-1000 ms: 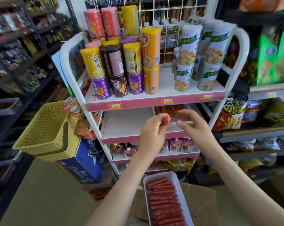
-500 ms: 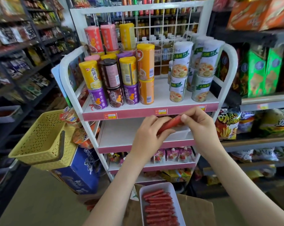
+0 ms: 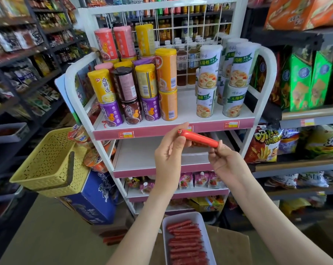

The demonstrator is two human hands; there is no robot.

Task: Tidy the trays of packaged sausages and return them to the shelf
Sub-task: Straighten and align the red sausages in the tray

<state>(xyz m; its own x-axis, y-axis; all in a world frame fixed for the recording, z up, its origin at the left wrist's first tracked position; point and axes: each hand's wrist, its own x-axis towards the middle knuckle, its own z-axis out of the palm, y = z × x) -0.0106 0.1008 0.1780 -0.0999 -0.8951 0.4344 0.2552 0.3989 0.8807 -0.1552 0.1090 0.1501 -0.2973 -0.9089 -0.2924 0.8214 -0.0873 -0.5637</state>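
A single red packaged sausage (image 3: 198,138) is held level in front of the white rack's second shelf (image 3: 142,157). My left hand (image 3: 169,153) pinches its left end with the metal clip, and my right hand (image 3: 224,161) pinches its right end. Below, a white tray (image 3: 166,226) filled with several red sausages (image 3: 186,243) lies on a cardboard box (image 3: 230,243). Another tray of sausages on the second shelf is mostly hidden behind my hands.
The rack's top shelf (image 3: 186,111) carries stacked porridge cans. A yellow plastic basket (image 3: 45,165) hangs at the rack's left side above a blue carton (image 3: 93,197). Snack bags (image 3: 265,144) fill the dark shelves on the right. More dark shelving lines the left aisle.
Both hands drew the sausage out from the second shelf and towards me. It now shows full length between them, and the view has tilted up a little.
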